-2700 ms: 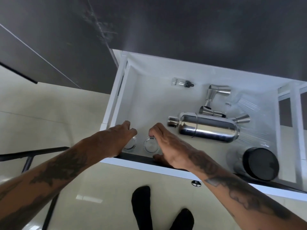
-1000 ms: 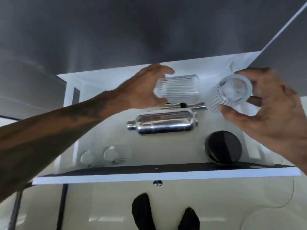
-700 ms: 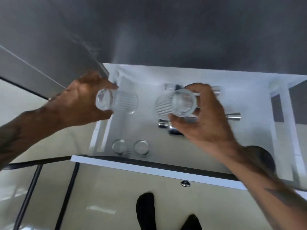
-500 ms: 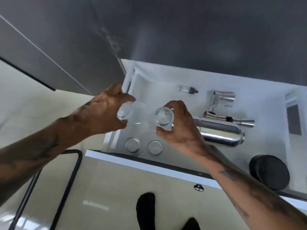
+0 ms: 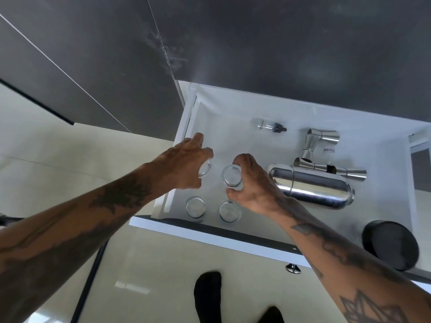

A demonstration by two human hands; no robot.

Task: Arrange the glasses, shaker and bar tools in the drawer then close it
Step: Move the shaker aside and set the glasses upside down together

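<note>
The white drawer (image 5: 233,241) stands pulled out below me. My left hand (image 5: 182,166) grips a ribbed glass (image 5: 205,170) near the drawer's left wall. Beside it, my right hand (image 5: 251,187) holds a second ribbed glass (image 5: 231,176) upright. Two more glasses (image 5: 196,206) (image 5: 229,210) stand in a row just in front of them, by the drawer front. The steel shaker (image 5: 312,187) lies on its side to the right. Steel jiggers (image 5: 321,138) (image 5: 331,169) lie behind it. A small dropper bottle (image 5: 268,125) lies at the back.
A round black lid or container (image 5: 391,248) sits at the drawer's front right. The drawer knob (image 5: 292,268) sticks out of the front panel. Dark cabinet fronts (image 5: 256,43) rise behind. A black metal frame (image 5: 91,276) stands at the left on the tiled floor, and my black socks (image 5: 207,294) are below.
Both hands fetched two ribbed glasses from the right, carried them left and lowered them into the drawer behind the front pair of glasses.
</note>
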